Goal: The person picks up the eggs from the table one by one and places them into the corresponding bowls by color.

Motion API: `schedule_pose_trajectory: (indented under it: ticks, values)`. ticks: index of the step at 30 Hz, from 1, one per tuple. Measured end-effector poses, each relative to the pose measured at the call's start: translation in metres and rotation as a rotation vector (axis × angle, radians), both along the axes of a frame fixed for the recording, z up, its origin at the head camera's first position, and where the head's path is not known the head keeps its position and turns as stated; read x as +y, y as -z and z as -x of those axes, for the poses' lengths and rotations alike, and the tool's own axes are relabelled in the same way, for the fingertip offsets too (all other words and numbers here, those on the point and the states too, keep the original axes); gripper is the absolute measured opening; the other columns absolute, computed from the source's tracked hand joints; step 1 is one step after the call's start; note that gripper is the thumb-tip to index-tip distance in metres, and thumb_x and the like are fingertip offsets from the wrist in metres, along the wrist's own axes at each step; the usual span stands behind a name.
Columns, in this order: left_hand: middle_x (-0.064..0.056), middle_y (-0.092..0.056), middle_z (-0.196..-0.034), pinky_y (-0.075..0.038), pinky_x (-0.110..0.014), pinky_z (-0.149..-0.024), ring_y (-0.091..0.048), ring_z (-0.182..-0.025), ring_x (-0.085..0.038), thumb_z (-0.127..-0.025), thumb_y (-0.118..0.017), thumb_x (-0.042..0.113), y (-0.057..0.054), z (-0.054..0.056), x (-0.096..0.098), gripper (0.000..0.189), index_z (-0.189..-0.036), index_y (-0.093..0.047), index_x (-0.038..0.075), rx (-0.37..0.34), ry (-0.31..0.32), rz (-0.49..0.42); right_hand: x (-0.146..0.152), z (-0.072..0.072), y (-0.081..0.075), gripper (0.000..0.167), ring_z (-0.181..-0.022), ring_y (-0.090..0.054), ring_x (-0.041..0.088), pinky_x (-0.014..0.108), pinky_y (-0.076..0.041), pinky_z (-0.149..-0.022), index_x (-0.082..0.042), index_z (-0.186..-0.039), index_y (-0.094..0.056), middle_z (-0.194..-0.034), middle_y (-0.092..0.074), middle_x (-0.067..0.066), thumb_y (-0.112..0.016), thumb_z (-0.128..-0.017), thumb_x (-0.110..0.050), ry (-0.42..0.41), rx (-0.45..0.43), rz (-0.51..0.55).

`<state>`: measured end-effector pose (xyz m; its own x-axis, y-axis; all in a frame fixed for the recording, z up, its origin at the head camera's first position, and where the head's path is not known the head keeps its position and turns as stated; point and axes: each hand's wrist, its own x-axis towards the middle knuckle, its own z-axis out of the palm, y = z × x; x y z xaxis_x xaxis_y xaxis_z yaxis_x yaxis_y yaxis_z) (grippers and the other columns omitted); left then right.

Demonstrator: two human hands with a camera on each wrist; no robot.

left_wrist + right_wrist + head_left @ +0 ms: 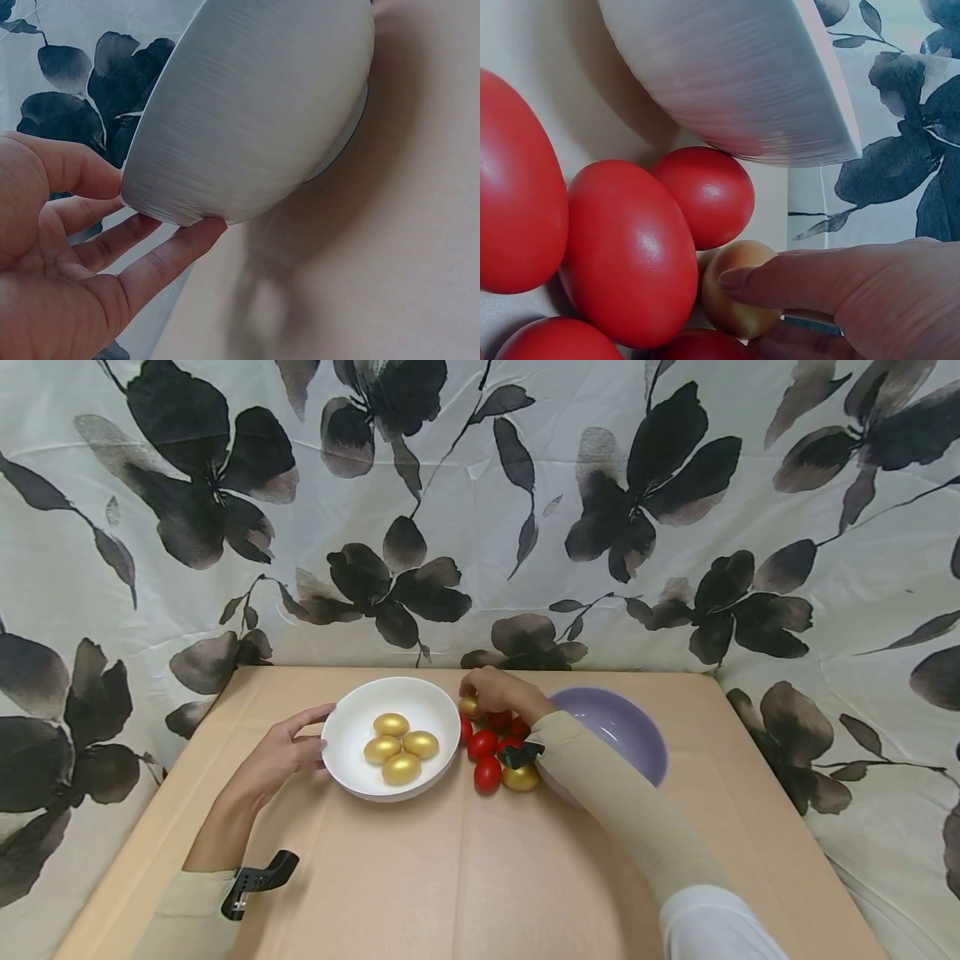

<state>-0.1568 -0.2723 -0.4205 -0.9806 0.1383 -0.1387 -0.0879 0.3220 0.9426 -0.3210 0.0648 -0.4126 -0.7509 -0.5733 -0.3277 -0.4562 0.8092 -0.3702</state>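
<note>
Left fingers (172, 259) hold a white bowl (435, 714) of golden eggs (401, 769).

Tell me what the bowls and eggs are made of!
White bowl: maybe ceramic or hard plastic; smooth inside, faint streaky sheen outside.
Purple bowl: perhaps the same; glossy, with pale reflections inside.
Gold eggs: seemingly a metallic coating, given their golden shine; what's underneath is hidden.
Red eggs: possibly plastic or painted wood; smooth, with small bright highlights.

Red eggs (487, 775) and purple bowl (647, 735) look glossy, gold eggs (401, 769) satiny metallic.
</note>
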Motion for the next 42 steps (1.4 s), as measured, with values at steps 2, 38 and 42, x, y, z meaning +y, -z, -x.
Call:
schedule_pose_trajectory:
  ticks: [2,38,42]
  values:
    - [-0.024,-0.033,-0.157,-0.059,-0.04,-0.084,-0.067,-0.107,-0.021,-0.097,-0.054,0.001,0.001,0.0,0.0,0.065,-0.158,-0.033,0.006,0.001,0.001,0.002,0.0,0.001,0.001,0.043,-0.101,-0.061,0.023,0.037,-0.057,-0.092,-0.012,-0.128,-0.069,-0.123,-0.067,0.009,-0.078,-0.087,-0.005,0.004,-0.005,0.005]
    - [-0.023,-0.035,-0.155,-0.059,-0.041,-0.083,-0.067,-0.102,-0.021,-0.096,-0.053,0.0,-0.002,0.0,0.002,0.065,-0.158,-0.034,0.006,-0.003,-0.011,0.022,0.03,0.001,-0.017,0.044,-0.112,-0.065,0.028,0.031,-0.059,-0.087,-0.006,-0.126,-0.07,-0.119,-0.067,0.009,-0.075,-0.083,0.001,-0.057,-0.032,0.291]
    - [-0.023,-0.036,-0.154,-0.059,-0.041,-0.083,-0.068,-0.101,-0.02,-0.096,-0.052,0.001,-0.001,0.001,0.001,0.064,-0.157,-0.035,0.006,-0.006,-0.016,0.024,0.032,0.001,-0.022,0.044,-0.115,-0.064,0.029,0.031,-0.058,-0.088,-0.008,-0.125,-0.07,-0.122,-0.065,0.009,-0.076,-0.082,0.0,-0.059,-0.045,0.312]
